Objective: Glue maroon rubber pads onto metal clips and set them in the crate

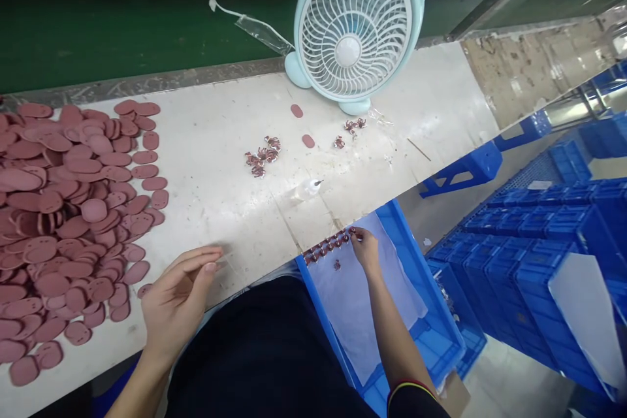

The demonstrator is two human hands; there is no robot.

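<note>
My right hand reaches over a blue crate beside the table. Its fingertips pinch a small reddish-brown figure piece at the end of the rows of similar pieces. These rows lie on a white sheet in the crate, and one single piece lies apart below them. Over the table's near edge, my left hand is held with fingers stretched and thumb apart, nothing visible in it. A small clear bottle with a dark thin tip lies on the table between the hands.
A big heap of pink oval pieces covers the table's left. Small brown clusters and two loose pink ovals lie mid-table. A light-blue fan stands at the back; stacked blue crates fill the right.
</note>
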